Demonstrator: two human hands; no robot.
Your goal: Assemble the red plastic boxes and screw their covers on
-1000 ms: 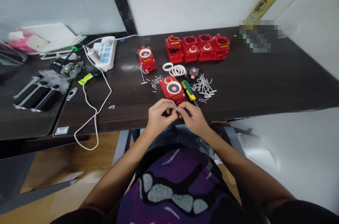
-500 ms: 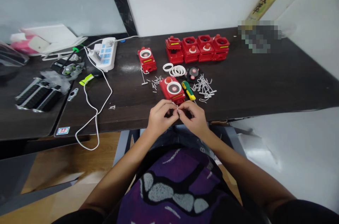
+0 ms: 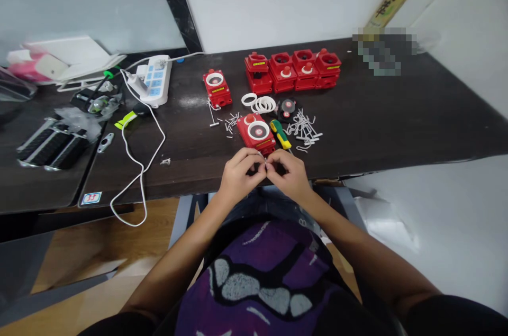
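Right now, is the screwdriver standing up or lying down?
Lying down: the screwdriver rests flat on the table beside the nearest red box.

Power strip (image 3: 154, 80); perhaps pedals (image 3: 48, 143) leftward.

The dark worktop (image 3: 397, 119) carries four red switch boxes (image 3: 292, 69) in a row at the back. A front red box (image 3: 256, 133) lies between scattered screws (image 3: 230, 125) and a green-yellow screwdriver (image 3: 280, 134). White rings (image 3: 261, 103), white clips (image 3: 305, 128) and a power strip (image 3: 155, 80) lie around them.

A small assembly workshop: red switch boxes (image 3: 292, 70), loose screws (image 3: 305, 128) and a screwdriver (image 3: 280, 134) crowd the dark counter (image 3: 397, 114).
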